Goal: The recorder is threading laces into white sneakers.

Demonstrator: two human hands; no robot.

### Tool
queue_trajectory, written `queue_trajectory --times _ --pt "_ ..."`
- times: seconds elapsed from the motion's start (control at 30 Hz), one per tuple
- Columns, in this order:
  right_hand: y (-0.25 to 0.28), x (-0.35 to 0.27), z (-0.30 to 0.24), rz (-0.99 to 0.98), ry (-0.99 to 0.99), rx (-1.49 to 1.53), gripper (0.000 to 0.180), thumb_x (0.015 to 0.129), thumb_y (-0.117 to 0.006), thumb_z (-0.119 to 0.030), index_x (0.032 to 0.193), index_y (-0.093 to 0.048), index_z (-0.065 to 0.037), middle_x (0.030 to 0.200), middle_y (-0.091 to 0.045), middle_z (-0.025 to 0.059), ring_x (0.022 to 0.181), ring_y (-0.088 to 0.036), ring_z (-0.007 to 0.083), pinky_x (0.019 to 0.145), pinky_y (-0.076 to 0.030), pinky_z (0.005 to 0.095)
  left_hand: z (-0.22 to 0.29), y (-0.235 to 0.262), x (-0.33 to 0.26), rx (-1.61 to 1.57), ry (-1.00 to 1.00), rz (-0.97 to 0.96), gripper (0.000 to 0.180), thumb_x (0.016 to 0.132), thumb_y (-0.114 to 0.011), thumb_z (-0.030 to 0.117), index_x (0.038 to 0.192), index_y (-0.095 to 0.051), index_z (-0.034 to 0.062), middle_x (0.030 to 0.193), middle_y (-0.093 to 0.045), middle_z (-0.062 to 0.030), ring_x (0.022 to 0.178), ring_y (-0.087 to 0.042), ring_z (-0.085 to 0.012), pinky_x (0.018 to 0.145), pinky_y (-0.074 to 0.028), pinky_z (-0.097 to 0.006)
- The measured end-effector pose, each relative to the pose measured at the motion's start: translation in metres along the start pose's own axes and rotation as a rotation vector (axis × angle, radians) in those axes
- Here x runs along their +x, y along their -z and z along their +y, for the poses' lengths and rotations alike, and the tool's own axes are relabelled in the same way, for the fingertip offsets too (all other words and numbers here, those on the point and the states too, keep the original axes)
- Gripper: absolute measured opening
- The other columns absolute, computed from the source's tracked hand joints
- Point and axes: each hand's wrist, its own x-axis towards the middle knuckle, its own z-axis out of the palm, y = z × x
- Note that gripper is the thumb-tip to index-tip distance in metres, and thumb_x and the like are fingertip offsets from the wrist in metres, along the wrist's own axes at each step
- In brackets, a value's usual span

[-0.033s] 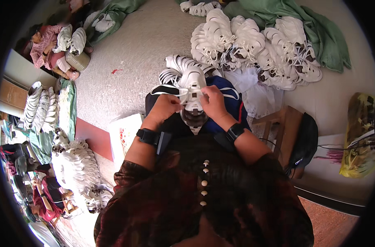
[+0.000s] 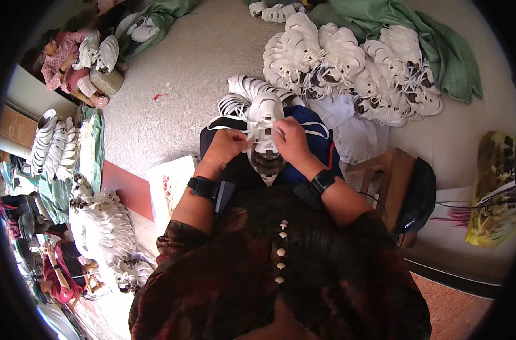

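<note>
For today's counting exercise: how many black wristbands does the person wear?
2: one wristband on the left wrist, one wristband on the right wrist. Both hands work on a white shoe. None seems hidden.

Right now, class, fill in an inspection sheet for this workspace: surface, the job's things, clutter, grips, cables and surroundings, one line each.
Surface: pale concrete floor, with a small red scrap lying on it.
Job's things: one white shoe held on the lap, with white laces at the fingertips.
Clutter: big heap of white shoes ahead; green cloth beside it; more white shoes in a pile at the left.
Grips: left hand and right hand both pinch the shoe's laces; a black wristband on each wrist.
Cables: thin wires by the yellow bag at right.
Surroundings: wooden stool at right; another person sits at far left.
</note>
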Motion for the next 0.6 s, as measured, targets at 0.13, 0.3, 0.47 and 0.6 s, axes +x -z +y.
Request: queue_trajectory --times 0.13,0.3,0.47,0.6 --pt "-0.016 0.01 -0.006 -0.167 0.056 0.019 0.004 0.07 -0.059 -0.006 0.069 -0.056 -0.003 0.066 -0.053 0.0158 0.066 -0.055 0.035 0.06 -0.044 0.043 -0.005 0.006 0.009 -0.44 0.106 0.061 0.01 0.073 -0.07 0.005 0.074 -0.06 0.0058 0.062 -0.055 0.0026 0.051 -0.047 -0.0033 0.045 -0.037 -0.016" --pt "-0.02 0.011 -0.005 -0.255 0.067 -0.095 0.004 0.069 -0.06 -0.006 0.07 -0.058 -0.004 0.068 -0.053 0.0153 0.068 -0.055 0.0343 0.062 -0.045 0.0414 -0.01 -0.006 0.023 -0.561 0.053 0.124 0.006 0.074 -0.067 0.001 0.078 -0.063 0.0029 0.068 -0.059 0.0008 0.055 -0.051 -0.0051 0.05 -0.043 -0.017" --pt "-0.022 0.006 -0.004 -0.208 0.031 -0.049 0.015 0.066 -0.065 0.002 0.08 -0.062 0.0 0.071 -0.053 0.0137 0.06 -0.055 0.0278 0.054 -0.044 0.0336 -0.015 -0.015 0.035 -0.467 -0.057 0.117 0.003 0.077 -0.065 0.001 0.079 -0.065 0.0028 0.069 -0.061 0.0016 0.06 -0.053 -0.004 0.051 -0.042 -0.018" --pt "-0.022 0.004 -0.004 -0.241 -0.048 -0.034 0.015 0.064 -0.066 -0.004 0.078 -0.062 -0.002 0.073 -0.054 0.0144 0.071 -0.056 0.032 0.064 -0.046 0.0389 -0.02 -0.026 0.047 -0.343 -0.172 0.226 0.003 0.077 -0.066 0.001 0.075 -0.066 0.0029 0.065 -0.059 0.0025 0.053 -0.046 -0.0031 0.048 -0.038 -0.019"
